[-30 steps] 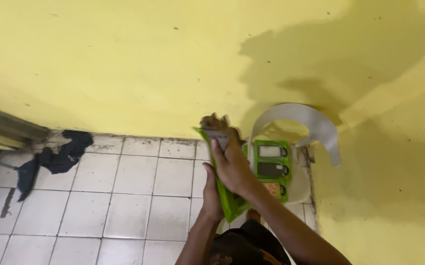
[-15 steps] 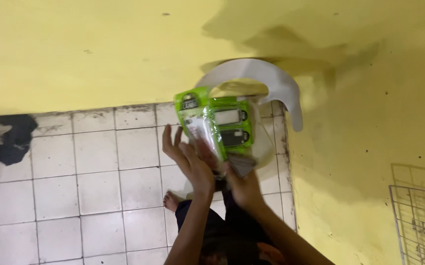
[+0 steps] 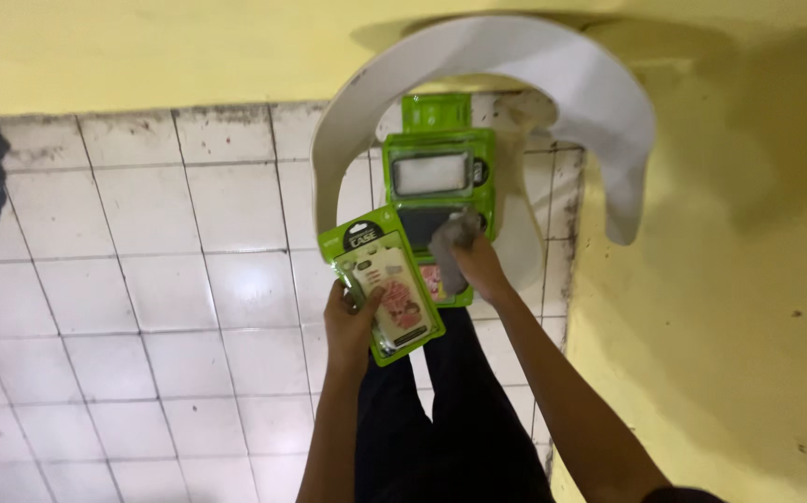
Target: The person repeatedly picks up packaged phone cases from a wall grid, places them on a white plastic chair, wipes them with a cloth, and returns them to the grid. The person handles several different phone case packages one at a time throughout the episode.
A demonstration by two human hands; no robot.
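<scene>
Gripping a green phone-case packet, the left hand has drawn it left, off the stack. The right hand now presses a grey cloth onto the green packets on the white chair.

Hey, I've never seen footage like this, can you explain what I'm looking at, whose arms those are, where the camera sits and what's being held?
There is no machine here. The camera is worn on a person's head and looks down, so the two bare arms coming up from the bottom are that person's own, with their dark trousers below. The left hand holds a green phone-case packet with a clear front. The right hand holds a grey cloth against a second green packet. That one lies on a white plastic chair, which stands on a white tiled floor beside a yellow wall.
</scene>
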